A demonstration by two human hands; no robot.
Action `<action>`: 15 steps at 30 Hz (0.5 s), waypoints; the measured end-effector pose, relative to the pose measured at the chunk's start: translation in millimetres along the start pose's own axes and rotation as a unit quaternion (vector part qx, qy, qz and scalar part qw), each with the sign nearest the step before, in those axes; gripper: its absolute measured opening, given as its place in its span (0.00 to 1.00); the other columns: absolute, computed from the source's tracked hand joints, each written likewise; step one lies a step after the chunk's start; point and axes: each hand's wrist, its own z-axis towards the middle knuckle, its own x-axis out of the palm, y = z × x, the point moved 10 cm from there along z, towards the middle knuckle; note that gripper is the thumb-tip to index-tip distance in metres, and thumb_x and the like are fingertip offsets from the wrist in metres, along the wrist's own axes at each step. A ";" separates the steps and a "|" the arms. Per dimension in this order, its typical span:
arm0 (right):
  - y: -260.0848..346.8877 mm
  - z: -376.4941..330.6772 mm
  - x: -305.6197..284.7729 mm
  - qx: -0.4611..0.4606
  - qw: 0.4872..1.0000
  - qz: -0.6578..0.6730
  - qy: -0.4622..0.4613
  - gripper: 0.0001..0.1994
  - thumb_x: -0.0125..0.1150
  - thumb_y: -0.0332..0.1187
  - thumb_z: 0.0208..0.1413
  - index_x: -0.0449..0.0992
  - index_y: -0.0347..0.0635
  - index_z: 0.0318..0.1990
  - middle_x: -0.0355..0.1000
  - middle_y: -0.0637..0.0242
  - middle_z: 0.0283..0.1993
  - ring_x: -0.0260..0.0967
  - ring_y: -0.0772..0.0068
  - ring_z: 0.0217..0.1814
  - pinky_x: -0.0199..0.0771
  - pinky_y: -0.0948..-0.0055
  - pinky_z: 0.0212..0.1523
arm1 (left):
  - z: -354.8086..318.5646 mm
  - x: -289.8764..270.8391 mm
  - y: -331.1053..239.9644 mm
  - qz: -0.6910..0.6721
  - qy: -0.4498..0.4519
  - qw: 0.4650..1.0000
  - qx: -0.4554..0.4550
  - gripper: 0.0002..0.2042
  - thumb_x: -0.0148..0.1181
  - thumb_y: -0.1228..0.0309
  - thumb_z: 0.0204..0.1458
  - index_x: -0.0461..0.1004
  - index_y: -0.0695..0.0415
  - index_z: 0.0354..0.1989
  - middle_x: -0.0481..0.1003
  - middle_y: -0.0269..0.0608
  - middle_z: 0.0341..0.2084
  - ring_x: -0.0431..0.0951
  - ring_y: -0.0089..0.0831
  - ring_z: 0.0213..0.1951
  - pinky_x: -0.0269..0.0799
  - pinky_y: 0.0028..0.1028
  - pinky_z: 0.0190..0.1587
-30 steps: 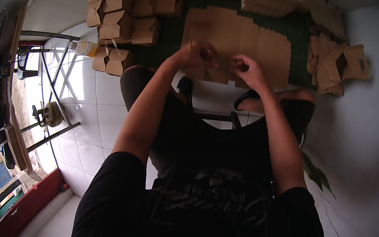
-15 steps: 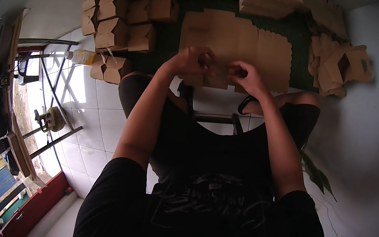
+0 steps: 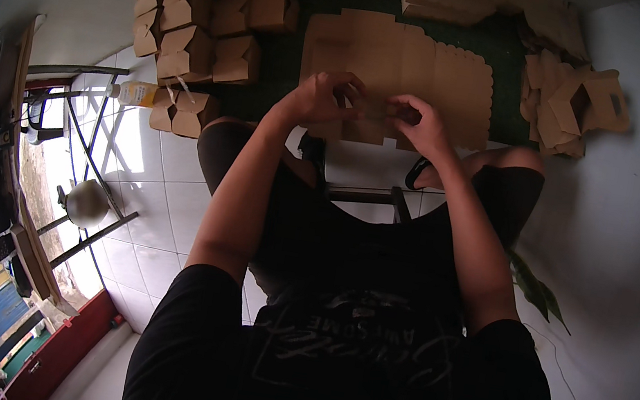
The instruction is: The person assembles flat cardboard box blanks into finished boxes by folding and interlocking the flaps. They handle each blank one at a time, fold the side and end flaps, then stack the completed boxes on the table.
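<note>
I sit over a dark green mat (image 3: 278, 61) on the floor. My left hand (image 3: 320, 97) and my right hand (image 3: 421, 122) meet over a flat brown cardboard box blank (image 3: 402, 67) that lies on the mat. Both hands pinch a small piece of the same cardboard (image 3: 373, 109) between their fingers at the blank's near edge. How much of that piece is folded is hidden by my fingers.
Several folded brown cardboard boxes (image 3: 197, 24) are stacked at the left of the mat, a loose heap of them (image 3: 571, 97) at the right. A small bottle (image 3: 136, 93) lies by the left pile. Metal frame legs (image 3: 86, 157) stand on the white tiled floor at left.
My head has shifted a little, so the scene sits slightly differently in view. My hands stay together at the blank's near edge, the fingers working the cardboard.
</note>
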 end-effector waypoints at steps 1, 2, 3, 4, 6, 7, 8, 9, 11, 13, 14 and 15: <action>-2.1 -0.9 -0.9 0.018 1.000 -0.011 0.011 0.18 0.77 0.24 0.61 0.87 0.45 0.59 0.87 0.71 0.48 0.79 0.80 0.45 0.82 0.71 0.50 | -2.7 -1.3 -6.1 0.003 -0.016 1.000 0.023 0.22 0.84 0.61 0.52 0.85 0.55 0.53 0.90 0.41 0.41 0.90 0.33 0.42 0.85 0.35 0.49; -4.0 -2.4 -1.5 0.035 0.999 -0.023 0.021 0.18 0.78 0.24 0.61 0.87 0.45 0.59 0.87 0.71 0.49 0.79 0.80 0.45 0.82 0.71 0.49 | -5.9 -2.4 -10.2 0.015 -0.031 0.999 0.035 0.22 0.84 0.60 0.53 0.85 0.54 0.53 0.89 0.41 0.41 0.90 0.33 0.42 0.85 0.35 0.49; -0.5 -3.6 -4.0 0.026 0.999 -0.017 0.015 0.18 0.78 0.24 0.61 0.87 0.45 0.59 0.87 0.71 0.48 0.79 0.80 0.44 0.82 0.70 0.48 | -10.7 -6.4 -7.7 0.011 -0.066 0.998 0.017 0.22 0.83 0.58 0.54 0.85 0.54 0.53 0.89 0.42 0.40 0.90 0.34 0.42 0.85 0.36 0.49; 2.7 -5.3 -5.2 0.016 1.000 -0.011 0.008 0.19 0.78 0.24 0.61 0.87 0.45 0.59 0.87 0.71 0.47 0.79 0.80 0.42 0.81 0.70 0.47 | -18.4 -8.6 -2.7 0.017 -0.100 0.995 -0.013 0.22 0.83 0.57 0.55 0.85 0.54 0.53 0.89 0.43 0.40 0.91 0.35 0.43 0.85 0.36 0.49; 8.7 -6.3 -6.6 -0.004 1.000 0.005 -0.006 0.18 0.78 0.24 0.60 0.87 0.45 0.58 0.86 0.72 0.46 0.79 0.80 0.41 0.81 0.70 0.46 | -28.3 -17.4 7.4 0.020 -0.149 0.987 -0.057 0.21 0.80 0.56 0.59 0.85 0.53 0.55 0.88 0.43 0.41 0.90 0.35 0.43 0.85 0.37 0.49; 11.3 -6.1 -6.1 -0.014 1.000 0.015 -0.014 0.18 0.78 0.24 0.60 0.87 0.44 0.58 0.86 0.72 0.45 0.79 0.80 0.41 0.81 0.70 0.45 | -33.4 -22.6 12.9 0.015 -0.164 0.984 -0.073 0.20 0.78 0.56 0.61 0.85 0.52 0.57 0.88 0.42 0.42 0.90 0.35 0.44 0.85 0.37 0.49; 9.3 -6.7 -6.4 -0.002 1.000 0.019 -0.020 0.18 0.78 0.24 0.60 0.87 0.44 0.58 0.86 0.71 0.45 0.79 0.79 0.40 0.81 0.70 0.45 | -38.8 -27.4 18.0 0.010 -0.183 0.980 -0.083 0.20 0.77 0.56 0.63 0.85 0.51 0.58 0.88 0.41 0.43 0.90 0.34 0.44 0.85 0.37 0.49; 12.6 -8.4 -4.4 -0.016 1.000 -0.002 -0.005 0.18 0.79 0.25 0.60 0.86 0.44 0.58 0.85 0.72 0.43 0.79 0.80 0.40 0.82 0.71 0.45 | -41.3 -26.3 20.7 0.015 -0.178 0.980 -0.084 0.19 0.76 0.56 0.64 0.85 0.51 0.58 0.88 0.41 0.43 0.90 0.34 0.44 0.86 0.37 0.49; 10.9 -13.5 -1.0 -0.004 0.998 -0.056 0.031 0.18 0.80 0.26 0.61 0.86 0.43 0.57 0.84 0.75 0.41 0.79 0.82 0.40 0.82 0.73 0.46 | -44.9 -22.0 29.8 0.025 -0.166 0.980 -0.110 0.17 0.74 0.57 0.65 0.86 0.50 0.57 0.88 0.41 0.42 0.90 0.33 0.44 0.86 0.36 0.48; 10.3 -16.8 4.0 0.008 0.996 -0.058 0.072 0.19 0.80 0.26 0.61 0.85 0.44 0.59 0.83 0.74 0.39 0.79 0.81 0.40 0.82 0.72 0.46 | -43.2 -4.3 33.4 0.019 -0.092 0.990 -0.110 0.15 0.74 0.59 0.64 0.86 0.50 0.55 0.88 0.41 0.42 0.90 0.32 0.44 0.86 0.36 0.48; 10.4 -18.7 6.8 0.014 0.994 -0.058 0.092 0.19 0.80 0.26 0.61 0.84 0.44 0.59 0.83 0.74 0.39 0.79 0.80 0.40 0.82 0.72 0.46 | -43.8 5.8 38.0 0.017 -0.048 0.991 -0.127 0.14 0.74 0.60 0.64 0.87 0.50 0.54 0.88 0.40 0.42 0.89 0.32 0.44 0.86 0.36 0.48; 11.2 -19.3 7.0 0.019 0.994 -0.052 0.096 0.21 0.81 0.27 0.60 0.84 0.44 0.60 0.84 0.71 0.42 0.81 0.77 0.42 0.83 0.70 0.47 | -43.3 8.9 36.0 0.027 -0.036 0.993 -0.113 0.14 0.75 0.60 0.62 0.88 0.50 0.53 0.88 0.41 0.41 0.90 0.34 0.43 0.86 0.36 0.49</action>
